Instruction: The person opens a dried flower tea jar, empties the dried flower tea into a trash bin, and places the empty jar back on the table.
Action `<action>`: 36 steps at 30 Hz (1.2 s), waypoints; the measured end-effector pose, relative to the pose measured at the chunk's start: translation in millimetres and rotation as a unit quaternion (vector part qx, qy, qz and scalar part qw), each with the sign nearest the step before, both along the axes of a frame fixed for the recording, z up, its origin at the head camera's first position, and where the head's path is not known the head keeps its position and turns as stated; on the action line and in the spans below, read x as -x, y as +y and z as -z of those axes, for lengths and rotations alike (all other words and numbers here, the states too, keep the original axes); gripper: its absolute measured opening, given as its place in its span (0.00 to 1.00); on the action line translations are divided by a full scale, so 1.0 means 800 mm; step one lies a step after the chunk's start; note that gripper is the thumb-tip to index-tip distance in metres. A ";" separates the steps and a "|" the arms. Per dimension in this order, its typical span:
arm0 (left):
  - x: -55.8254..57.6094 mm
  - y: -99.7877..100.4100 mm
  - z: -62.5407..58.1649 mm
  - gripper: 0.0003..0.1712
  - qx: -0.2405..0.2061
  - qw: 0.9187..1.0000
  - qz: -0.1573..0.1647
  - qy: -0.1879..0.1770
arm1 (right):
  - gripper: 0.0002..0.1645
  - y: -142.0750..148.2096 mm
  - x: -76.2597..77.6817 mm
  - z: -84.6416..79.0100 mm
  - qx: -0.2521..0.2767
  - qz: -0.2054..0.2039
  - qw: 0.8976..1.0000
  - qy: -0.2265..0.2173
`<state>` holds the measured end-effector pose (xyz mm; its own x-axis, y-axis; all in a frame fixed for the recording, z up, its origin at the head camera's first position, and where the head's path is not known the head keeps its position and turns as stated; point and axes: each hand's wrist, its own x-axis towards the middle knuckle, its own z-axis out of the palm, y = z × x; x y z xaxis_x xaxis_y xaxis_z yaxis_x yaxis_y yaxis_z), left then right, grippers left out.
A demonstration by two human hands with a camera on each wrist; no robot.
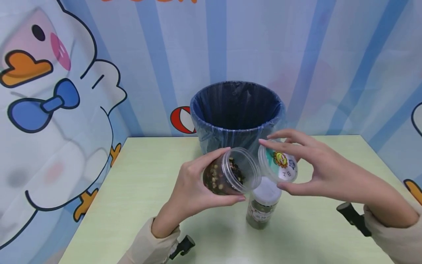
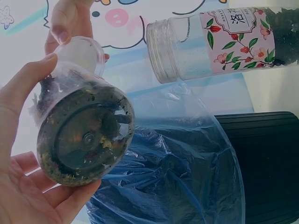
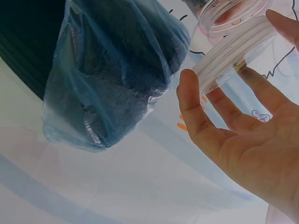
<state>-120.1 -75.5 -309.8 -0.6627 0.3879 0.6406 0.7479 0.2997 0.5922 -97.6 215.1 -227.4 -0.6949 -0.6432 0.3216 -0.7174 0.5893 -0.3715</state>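
Note:
My left hand (image 1: 189,189) grips a clear plastic jar (image 1: 214,180) from the left. It is tilted, its uncovered threaded mouth facing right, with a dark dried mix and pale bits inside. In the left wrist view the jar's round base (image 2: 84,135) faces the camera. Fingers and thumb of my right hand (image 1: 324,174) pinch a clear round lid (image 1: 286,167) by its rim, close to the jar's mouth; a sun-face sticker shows on it. Just below them a second clear jar (image 1: 260,213) stands upright, its flowered label (image 2: 238,39) and uncovered mouth visible in the left wrist view.
Behind the hands stands a dark bin lined with a blue plastic bag (image 1: 211,137). The pale green-yellow table (image 1: 158,172) ends at a blue striped backdrop (image 1: 184,47) with a cartoon duck on the left. A dark wrist mount sits at each sleeve.

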 end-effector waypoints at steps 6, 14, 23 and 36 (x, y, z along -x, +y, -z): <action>0.000 -0.001 0.001 0.53 -0.005 1.000 -0.003 -0.004 | 0.51 0.010 0.000 0.005 -0.001 0.012 1.000 0.007; 0.000 -0.002 -0.001 0.53 -0.010 1.000 0.000 0.001 | 0.51 0.024 0.005 0.012 -0.001 0.029 1.000 0.008; -0.004 -0.004 0.003 0.53 -0.007 1.000 -0.008 -0.009 | 0.49 0.040 0.011 0.026 0.003 0.041 0.999 -0.005; -0.001 -0.005 0.004 0.53 -0.010 1.000 -0.009 0.001 | 0.49 0.061 0.020 0.055 0.004 0.061 0.997 -0.040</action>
